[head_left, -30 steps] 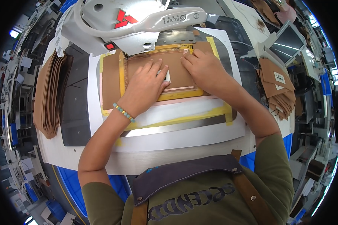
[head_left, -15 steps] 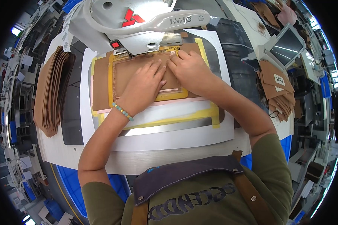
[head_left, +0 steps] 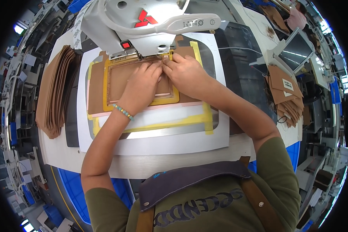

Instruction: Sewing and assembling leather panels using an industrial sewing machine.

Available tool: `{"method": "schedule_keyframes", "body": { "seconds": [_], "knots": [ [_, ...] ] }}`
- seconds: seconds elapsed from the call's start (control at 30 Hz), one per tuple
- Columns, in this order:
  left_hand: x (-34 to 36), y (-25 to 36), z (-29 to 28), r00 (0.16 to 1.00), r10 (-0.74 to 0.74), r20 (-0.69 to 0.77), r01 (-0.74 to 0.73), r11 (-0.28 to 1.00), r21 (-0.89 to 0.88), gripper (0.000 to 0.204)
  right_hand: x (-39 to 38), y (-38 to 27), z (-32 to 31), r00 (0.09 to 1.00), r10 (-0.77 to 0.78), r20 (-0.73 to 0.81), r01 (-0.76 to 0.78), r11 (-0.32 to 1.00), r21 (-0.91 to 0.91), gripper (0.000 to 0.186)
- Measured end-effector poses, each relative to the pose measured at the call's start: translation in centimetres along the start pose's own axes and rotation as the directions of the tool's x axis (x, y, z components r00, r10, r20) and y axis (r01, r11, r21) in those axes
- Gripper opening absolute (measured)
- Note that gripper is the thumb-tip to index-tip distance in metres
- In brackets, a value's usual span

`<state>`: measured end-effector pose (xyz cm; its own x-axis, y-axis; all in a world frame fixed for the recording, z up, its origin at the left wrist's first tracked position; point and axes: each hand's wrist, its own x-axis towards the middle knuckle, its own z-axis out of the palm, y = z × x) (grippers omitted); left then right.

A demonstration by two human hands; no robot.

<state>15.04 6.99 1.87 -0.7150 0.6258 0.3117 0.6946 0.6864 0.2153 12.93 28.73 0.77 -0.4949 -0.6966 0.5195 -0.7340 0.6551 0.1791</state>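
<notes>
Under the head of a white sewing machine (head_left: 150, 29) lies a brown panel (head_left: 96, 87) with a yellow rectangular frame (head_left: 105, 89) on it. My left hand (head_left: 142, 87) rests on the panel inside the frame, fingers stretched forward and close together. Beside it my right hand (head_left: 187, 75) has its fingers bent and pressed together near the frame's far right corner, close to the needle area. Whatever its fingertips pinch is hidden. The panel is set on a white sheet (head_left: 150, 145) with yellow tape (head_left: 154, 124) along its edges.
A stack of brown folded pieces (head_left: 56, 92) stands at the left. To the right are more brown pieces with labels (head_left: 284, 85) and a tilted screen (head_left: 296, 48). Blue bins (head_left: 75, 189) sit below the table edge. Another person (head_left: 296, 15) is at the far right.
The sheet, panel and frame have shifted left under the machine head, and both hands have moved left with them. My fingers are now nearer the needle area.
</notes>
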Motion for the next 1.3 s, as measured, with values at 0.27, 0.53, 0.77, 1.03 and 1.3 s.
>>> {"method": "schedule_keyframes", "body": {
  "seconds": [0.27,0.53,0.77,1.03,1.3],
  "knots": [
    [-2.1,-2.2,-1.9,0.999,-0.031,0.03,0.033,0.998,-0.053,0.039,-2.3,1.2,-4.6,0.997,0.025,0.076,-0.041,0.975,0.218,0.024],
    [-5.6,-3.2,-5.0,0.992,-0.038,0.119,0.06,0.98,-0.188,0.039,-4.0,2.5,-5.4,0.974,0.116,0.192,-0.173,0.933,0.314,0.031],
    [-5.5,-3.3,-3.8,0.973,0.124,0.192,-0.088,0.979,-0.184,0.046,0.6,-1.0,-1.6,0.993,-0.043,0.108,0.008,0.951,0.309,0.042],
    [-5.5,-5.0,-5.6,0.967,0.14,0.213,-0.075,0.955,-0.287,0.044,1.2,-2.9,-1.2,0.994,-0.098,0.05,0.092,0.99,0.107,0.042],
    [-5.2,-6.9,-5.8,0.959,0.159,0.233,-0.08,0.945,-0.317,0.044,2.4,-4.0,-3.7,0.96,-0.134,0.246,0.064,0.96,0.273,0.039]
  ]
}}
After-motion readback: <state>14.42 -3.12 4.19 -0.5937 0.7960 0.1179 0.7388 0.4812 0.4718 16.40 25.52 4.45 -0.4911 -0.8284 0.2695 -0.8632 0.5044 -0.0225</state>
